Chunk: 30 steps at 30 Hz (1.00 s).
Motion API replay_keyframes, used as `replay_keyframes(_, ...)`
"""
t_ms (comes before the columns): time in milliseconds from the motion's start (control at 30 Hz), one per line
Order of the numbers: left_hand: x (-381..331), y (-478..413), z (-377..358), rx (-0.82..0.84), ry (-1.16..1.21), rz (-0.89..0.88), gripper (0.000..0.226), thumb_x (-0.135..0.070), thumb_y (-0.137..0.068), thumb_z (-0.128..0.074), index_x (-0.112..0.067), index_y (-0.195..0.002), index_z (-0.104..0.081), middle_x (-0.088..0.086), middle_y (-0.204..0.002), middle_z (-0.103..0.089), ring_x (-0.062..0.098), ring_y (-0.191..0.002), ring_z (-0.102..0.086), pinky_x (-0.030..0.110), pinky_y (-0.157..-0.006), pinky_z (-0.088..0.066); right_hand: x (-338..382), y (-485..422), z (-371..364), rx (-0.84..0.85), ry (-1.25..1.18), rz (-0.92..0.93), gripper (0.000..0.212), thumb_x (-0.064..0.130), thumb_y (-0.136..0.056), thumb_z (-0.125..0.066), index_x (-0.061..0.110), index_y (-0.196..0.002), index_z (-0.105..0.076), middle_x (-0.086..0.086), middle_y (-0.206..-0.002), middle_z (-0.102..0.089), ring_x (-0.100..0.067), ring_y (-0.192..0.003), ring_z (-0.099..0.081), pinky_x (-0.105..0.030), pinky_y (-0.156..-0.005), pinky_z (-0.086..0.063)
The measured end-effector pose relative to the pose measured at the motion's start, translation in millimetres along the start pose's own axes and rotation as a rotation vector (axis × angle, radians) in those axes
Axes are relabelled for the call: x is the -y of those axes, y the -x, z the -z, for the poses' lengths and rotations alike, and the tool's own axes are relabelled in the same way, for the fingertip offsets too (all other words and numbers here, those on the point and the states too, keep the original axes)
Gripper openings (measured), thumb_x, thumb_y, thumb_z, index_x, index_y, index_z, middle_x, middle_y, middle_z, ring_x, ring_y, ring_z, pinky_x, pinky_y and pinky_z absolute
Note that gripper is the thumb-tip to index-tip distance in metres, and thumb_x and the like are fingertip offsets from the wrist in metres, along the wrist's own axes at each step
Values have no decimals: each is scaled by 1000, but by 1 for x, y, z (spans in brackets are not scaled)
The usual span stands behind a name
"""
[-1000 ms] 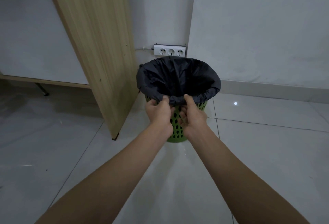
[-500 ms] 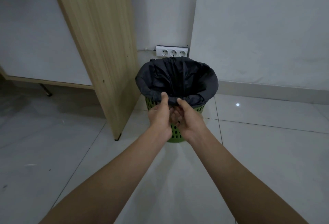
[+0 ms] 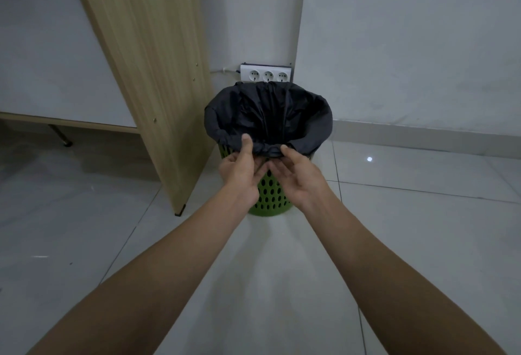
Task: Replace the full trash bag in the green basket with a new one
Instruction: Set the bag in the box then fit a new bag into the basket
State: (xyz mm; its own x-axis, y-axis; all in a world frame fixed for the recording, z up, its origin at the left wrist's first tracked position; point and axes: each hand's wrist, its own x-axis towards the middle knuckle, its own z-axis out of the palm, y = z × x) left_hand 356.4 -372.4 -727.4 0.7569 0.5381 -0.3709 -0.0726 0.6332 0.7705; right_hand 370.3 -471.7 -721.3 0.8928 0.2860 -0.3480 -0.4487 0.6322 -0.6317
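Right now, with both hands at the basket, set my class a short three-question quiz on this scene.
1. Fill the blank (near or far): the left hand and right hand meet at the ___ rim of the trash bag lining the green basket.
2. How many sockets show on the power strip behind the basket? A two, B three, C five.
3. True or false: the trash bag lies crumpled on the floor.

Key: 1 near; 2 B; 3 false.

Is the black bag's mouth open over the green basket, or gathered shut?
Open. The black trash bag is spread wide, its edge folded down over the green basket rim; the dark interior shows.
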Motion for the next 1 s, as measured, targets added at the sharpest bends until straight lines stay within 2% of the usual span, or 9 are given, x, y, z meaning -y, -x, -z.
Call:
replay_keyframes(100,1,3,0,48,-89,12,21,-17,-96,-62,-3,-112,-62,14,-103,-72,23,-86,-72,37,-81,-59,-2,4,3,-63,65,29,12,9,-93,-65,7,-104,-66,-6,-86,-69,-21,-87,-68,-31,-83,-57)
replay_keyframes(200,-10,0,-3,36,-168,-32,16,-12,-100,-56,-3,-113,-57,13,-101,-68,23,-80,-69,33,-74,-59,11,-1,7,-159,31,102,12,13,-92,-62,9,-104,-60,-2,-83,-62,-26,-90,-66,-31,-72,-55)
replay_keyframes(333,-23,-6,-3,-31,-207,-60,16,-12,-100,-55,-2,-113,-56,12,-96,-66,22,-74,-66,29,-60,-57,25,-6,3,-167,10,74,24,3,-98,-50,4,-120,-57,-9,-103,-64,-28,-96,-65,-38,-90,-55)
replay_keyframes(500,-25,-11,2,-94,-137,-11,22,-27,-95,-65,-6,-98,-62,9,-87,-69,19,-73,-67,29,-59,-55,8,-15,-8,-273,197,68,22,-11,-90,-57,-10,-112,-57,-17,-76,-63,-20,-61,-59,-27,-57,-54)
replay_keyframes(600,-18,-4,-1,-30,-150,10,27,-31,-92,-68,-6,-100,-63,9,-95,-72,20,-79,-69,33,-68,-59,-2,-18,-10,-310,278,53,28,-5,-88,-60,-5,-116,-58,-15,-80,-61,-16,-56,-53,-25,-44,-43)
replay_keyframes(733,-14,-2,-5,11,-106,-38,20,-12,-100,-55,-2,-118,-52,19,-116,-64,24,-83,-68,37,-79,-58,-6,-24,-8,-343,218,91,18,-7,-88,-59,7,-98,-53,-12,-74,-56,-16,-54,-47,-27,-47,-37)
replay_keyframes(833,-16,-8,-4,-15,-108,-89,30,-12,-101,-53,-3,-129,-46,18,-121,-61,27,-89,-68,37,-74,-60,-8,-26,-8,-344,183,95,14,-5,-87,-62,5,-94,-57,-14,-75,-63,-18,-58,-55,-27,-49,-42)
replay_keyframes(933,-21,-16,0,-59,-67,-115,23,-13,-101,-52,-5,-123,-48,15,-118,-61,28,-96,-68,33,-65,-62,-10,-25,-12,-311,161,87,15,-4,-86,-66,6,-91,-57,-15,-79,-68,-21,-69,-65,-26,-51,-47)
replay_keyframes(1000,-27,-23,2,-113,-62,-114,17,-17,-101,-54,-3,-110,-54,13,-108,-64,24,-86,-68,32,-64,-60,-13,-23,-14,-285,125,100,24,-6,-87,-64,11,-89,-48,-14,-76,-66,-21,-67,-68,-26,-49,-46)
